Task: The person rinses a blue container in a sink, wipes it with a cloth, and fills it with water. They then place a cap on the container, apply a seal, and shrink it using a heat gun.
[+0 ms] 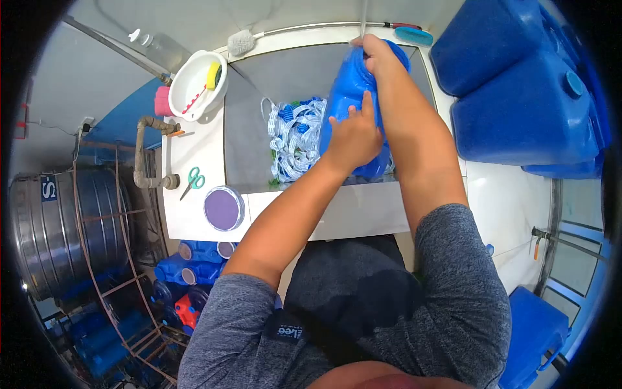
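A blue plastic water jug (pixel 350 87) stands tilted in the grey sink (pixel 249 117). My right hand (pixel 377 54) is closed around the upper end of the jug, near the sink's far edge. Against the jug's side, my left hand (pixel 356 135) lies with its fingers spread. Beside the jug, on the sink bottom, is a tangled heap of white and blue strips (pixel 298 139), partly covered by the jug and my left hand.
A white basin (pixel 178 97) holding a yellow sponge brush (pixel 213 76) sits at the left. Green-handled scissors (pixel 195 177) and a purple-topped round tub (pixel 223 209) lie on the white ledge. Large blue containers (pixel 518 120) stand right; a pipe tap (pixel 141 152) rises left.
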Tool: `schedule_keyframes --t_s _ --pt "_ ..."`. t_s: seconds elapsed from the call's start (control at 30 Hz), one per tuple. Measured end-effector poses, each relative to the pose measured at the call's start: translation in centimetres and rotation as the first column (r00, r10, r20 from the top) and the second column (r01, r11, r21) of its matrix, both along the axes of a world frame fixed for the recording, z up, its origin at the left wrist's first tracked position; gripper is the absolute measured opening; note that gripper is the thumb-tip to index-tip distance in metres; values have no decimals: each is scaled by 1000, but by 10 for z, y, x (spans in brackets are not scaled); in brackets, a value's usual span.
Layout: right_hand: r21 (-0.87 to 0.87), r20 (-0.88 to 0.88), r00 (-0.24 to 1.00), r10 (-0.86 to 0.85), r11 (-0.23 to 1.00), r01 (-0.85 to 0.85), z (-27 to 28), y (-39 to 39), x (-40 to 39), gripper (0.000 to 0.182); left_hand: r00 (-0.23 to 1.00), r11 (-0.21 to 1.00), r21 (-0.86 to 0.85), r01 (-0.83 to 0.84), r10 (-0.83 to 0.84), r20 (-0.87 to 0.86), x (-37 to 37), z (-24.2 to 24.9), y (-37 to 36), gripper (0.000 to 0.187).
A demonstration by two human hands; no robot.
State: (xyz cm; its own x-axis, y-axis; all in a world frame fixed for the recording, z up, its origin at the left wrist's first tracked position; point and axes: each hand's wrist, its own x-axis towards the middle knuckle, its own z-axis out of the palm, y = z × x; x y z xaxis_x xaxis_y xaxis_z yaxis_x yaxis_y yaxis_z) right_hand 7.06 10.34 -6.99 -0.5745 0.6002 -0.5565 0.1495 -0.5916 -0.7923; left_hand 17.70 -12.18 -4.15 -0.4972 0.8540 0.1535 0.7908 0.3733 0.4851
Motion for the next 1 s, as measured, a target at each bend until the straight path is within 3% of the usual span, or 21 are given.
schedule_keyframes --t_s 0.03,0.1,0.13,0.17,0.23,0.27,0.3,0.33,0.37,0.4,0.43,0.5,0.63,0.7,0.73,0.77,0.8,0.83,0.87,0.93,1.0 --pt "-1 -1 1000 -3 1000 3 -1 -1 1 50 997 998 -38 57 -59 -58 -2 1 -2 85" --pt "270 172 959 227 925 -267 -4 -1 2 43 999 997 -61 47 -46 11 -19 -4 1 83" --pt "486 406 794 452 630 -606 45 -29 31 54 996 996 -85 31 -24 83 -30 -5 1 82" --pt "487 407 794 452 628 -607 57 -34 35 54 996 996 -84 30 -23 83 -38 2 -5 82" --pt "463 742 457 491 119 -878 64 -42 40 63 970 958 -256 128 -68 233 -53 26 -21 82" --pt "399 673 473 568 260 -879 70 -43 41 62 959 955 -263 140 -65 276 -57 32 -24 83" --pt "405 670 479 567 261 -876 52 -35 27 62 961 955 -263 140 -66 269 -55 32 -22 83" --pt "432 227 873 431 759 -487 16 -18 0 58 960 952 -287 101 -17 281 -48 27 -17 85" --pt "88 26 991 133 987 -134 21 -10 -13 50 956 948 -312 62 34 291 -40 18 -11 87" --pt "-254 -76 941 -330 919 302 26 -2 -25 45 964 982 -173 78 -30 263 -31 -2 -8 89" --pt "-258 -78 943 -323 920 294 29 -1 -28 45 965 982 -178 70 -22 260 -24 5 -3 89" --pt "-350 -239 725 -646 754 556 32 0 -30 47 961 973 -217 80 -17 276 -19 18 4 91" --pt "-405 -144 702 -697 689 601 27 9 -37 52 971 957 -271 101 -35 237 -27 22 11 94" --pt "-170 -69 935 -349 927 333 -24 26 -62 61 939 951 -290 105 1 343 -44 17 23 93" --pt "169 105 985 134 974 -150 -11 12 -56 60 940 951 -287 117 -13 341 -54 17 22 93" --pt "354 409 767 495 688 -633 10 -13 -46 61 943 960 -276 56 40 329 -68 17 14 91" --pt "417 612 549 569 358 -835 39 -30 -35 59 943 965 -262 -10 96 318 -81 18 7 90" --pt "367 796 302 525 -21 -930 60 -43 -25 59 955 973 -232 -3 71 288 -87 19 -3 88" --pt "361 794 300 528 -13 -932 67 -51 -19 59 965 978 -208 7 48 257 -92 20 -15 86" --pt "301 902 154 403 -333 -893 72 -62 -13 64 956 980 -182 84 -28 292 -111 4 -33 84" --pt "340 909 186 373 -404 -849 67 -60 10 65 935 974 -147 174 -117 335 -125 4 -49 73"
